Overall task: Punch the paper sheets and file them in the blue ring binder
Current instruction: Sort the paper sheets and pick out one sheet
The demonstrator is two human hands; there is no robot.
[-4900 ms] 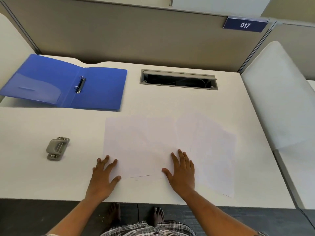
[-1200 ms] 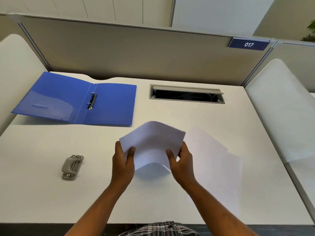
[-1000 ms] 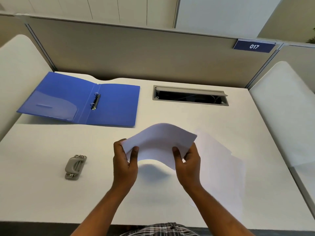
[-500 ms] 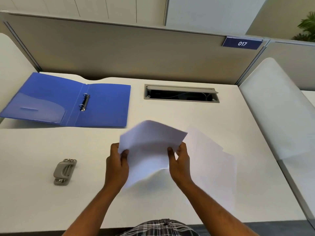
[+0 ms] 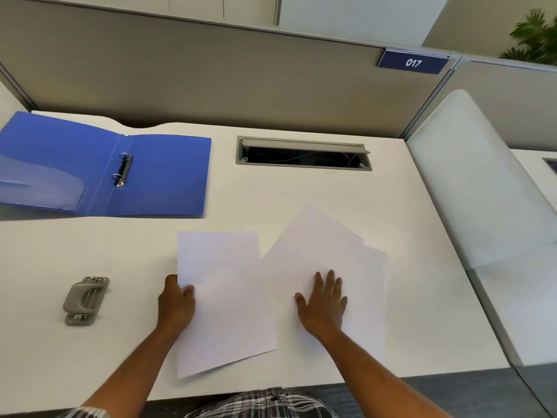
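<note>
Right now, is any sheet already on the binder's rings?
No: the blue ring binder lies open with bare rings; the paper sheets are on the desk.

Bright, even light washes the white table (image 5: 301, 191) almost flat, with only soft, faint shadows. Straight edges bow toward the frame borders, and the potted plant (image 5: 535, 37) at top right is smeared by blur.

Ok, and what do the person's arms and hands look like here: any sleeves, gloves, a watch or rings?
Both forearms are bare up to the frame's lower edge: no sleeves in view. The left hand and right hand wear no gloves; no watch, bracelet or ring shows. The only clothing in view is plaid fabric in dark and white checks at the bottom edge.
</note>
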